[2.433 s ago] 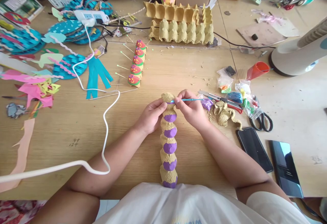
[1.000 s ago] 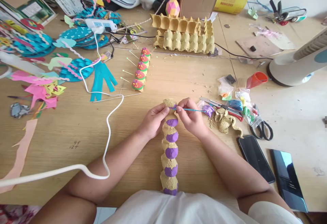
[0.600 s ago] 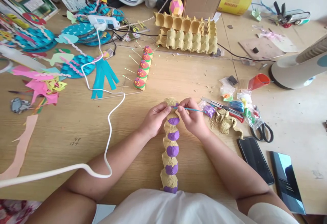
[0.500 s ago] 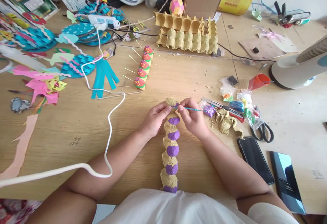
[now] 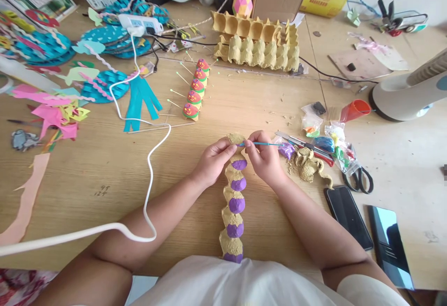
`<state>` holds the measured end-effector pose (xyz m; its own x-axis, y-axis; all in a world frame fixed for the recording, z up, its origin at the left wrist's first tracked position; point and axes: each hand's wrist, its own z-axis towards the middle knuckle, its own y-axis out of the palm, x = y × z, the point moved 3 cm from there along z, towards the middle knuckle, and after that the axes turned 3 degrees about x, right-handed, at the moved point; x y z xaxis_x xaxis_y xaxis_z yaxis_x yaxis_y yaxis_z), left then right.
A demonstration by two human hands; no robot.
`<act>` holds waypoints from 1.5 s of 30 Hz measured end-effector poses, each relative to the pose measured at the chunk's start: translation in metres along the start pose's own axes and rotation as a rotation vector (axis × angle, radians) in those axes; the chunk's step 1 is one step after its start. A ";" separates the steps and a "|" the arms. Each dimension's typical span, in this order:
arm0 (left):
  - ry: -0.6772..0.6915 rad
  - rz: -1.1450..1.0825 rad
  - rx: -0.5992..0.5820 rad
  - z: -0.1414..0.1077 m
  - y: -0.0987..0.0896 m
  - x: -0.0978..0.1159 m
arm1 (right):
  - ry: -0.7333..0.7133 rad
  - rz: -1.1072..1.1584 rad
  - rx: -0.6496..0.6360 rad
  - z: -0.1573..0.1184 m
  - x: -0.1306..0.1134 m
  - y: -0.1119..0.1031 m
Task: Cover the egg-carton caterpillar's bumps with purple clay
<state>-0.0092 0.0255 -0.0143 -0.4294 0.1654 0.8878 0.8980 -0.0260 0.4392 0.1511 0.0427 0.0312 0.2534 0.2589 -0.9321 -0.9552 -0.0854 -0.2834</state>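
A long strip of egg carton with purple patches on its bumps runs from my shirt up to my hands. My left hand pinches its far end from the left side. In my right hand is a thin blue stick, held between thumb and fingers, its left tip touching the far end bump by my left thumb. A bag of purple clay lies just right of my right hand. Farther off stands a finished-looking row of red-faced carton bumps with pins.
A white cable crosses the left side and passes over my left forearm. Scissors, a cutter, carton scraps and two phones lie right. Egg cartons stand at the back; blue paper strips lie left.
The blue stick has turned to lie more level, and my right hand has moved slightly. The view has shifted a little. Both hands keep their hold.
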 end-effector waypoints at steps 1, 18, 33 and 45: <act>-0.001 0.004 -0.001 0.000 0.000 0.000 | 0.009 -0.005 0.003 0.000 0.000 0.000; -0.050 -0.109 -0.029 -0.002 0.006 0.007 | 0.164 0.353 -0.039 0.005 -0.002 0.001; -0.240 -0.250 -0.030 -0.004 0.005 0.006 | 0.128 0.359 -0.036 0.005 0.000 0.001; -0.187 -0.279 -0.025 0.003 0.001 0.010 | 0.385 0.526 -0.012 -0.001 0.022 0.013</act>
<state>-0.0121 0.0296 -0.0052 -0.6308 0.3480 0.6935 0.7449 0.0215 0.6668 0.1439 0.0462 0.0069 -0.2091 -0.1836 -0.9605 -0.9654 -0.1177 0.2326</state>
